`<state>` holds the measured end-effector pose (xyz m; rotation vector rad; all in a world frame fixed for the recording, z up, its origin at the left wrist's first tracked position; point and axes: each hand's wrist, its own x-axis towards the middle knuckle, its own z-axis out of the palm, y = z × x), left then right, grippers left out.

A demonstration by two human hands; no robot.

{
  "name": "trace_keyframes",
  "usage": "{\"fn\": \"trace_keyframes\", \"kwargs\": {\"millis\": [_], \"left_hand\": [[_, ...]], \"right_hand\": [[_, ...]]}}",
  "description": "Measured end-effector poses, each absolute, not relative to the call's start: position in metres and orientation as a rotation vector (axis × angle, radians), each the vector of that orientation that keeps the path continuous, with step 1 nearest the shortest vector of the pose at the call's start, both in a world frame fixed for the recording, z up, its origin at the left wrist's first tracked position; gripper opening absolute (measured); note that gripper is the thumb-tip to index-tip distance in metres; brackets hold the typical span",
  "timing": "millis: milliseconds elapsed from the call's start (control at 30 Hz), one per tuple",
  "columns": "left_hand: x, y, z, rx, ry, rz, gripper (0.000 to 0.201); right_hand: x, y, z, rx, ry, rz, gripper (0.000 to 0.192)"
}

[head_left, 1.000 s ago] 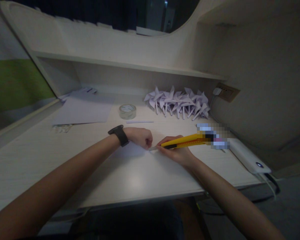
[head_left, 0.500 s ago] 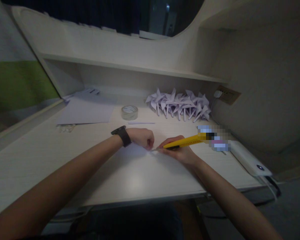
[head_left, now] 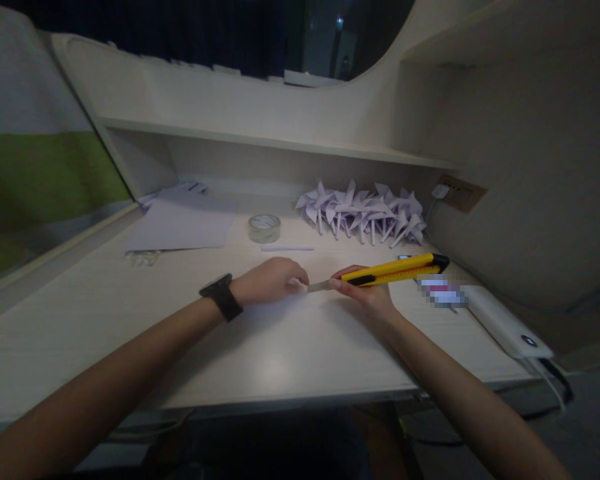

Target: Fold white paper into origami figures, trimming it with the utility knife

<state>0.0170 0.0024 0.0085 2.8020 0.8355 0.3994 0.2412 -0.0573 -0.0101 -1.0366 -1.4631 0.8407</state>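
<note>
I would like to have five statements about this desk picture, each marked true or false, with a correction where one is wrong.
1. A dark watch is on the left wrist. True.
2. The right hand holds a yellow cutter. True.
3. The blade points away from the left hand. False: it points towards that hand.
4. In the picture, the tape roll lies between the large paper sheet and the paper pinwheels. True.
5. The pinwheels are left of the tape roll. False: they are to its right.
</note>
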Motion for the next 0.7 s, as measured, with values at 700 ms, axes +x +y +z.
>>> {"fn": "trace_keyframes", "kwargs": {"millis": [700], "left_hand": [[-0.038, -0.022, 0.011, 2.688, 0.567, -0.034, 0.037]], "right_hand": [[0.237, -0.049, -0.019, -1.096, -1.334, 0.813, 0.029]]}}
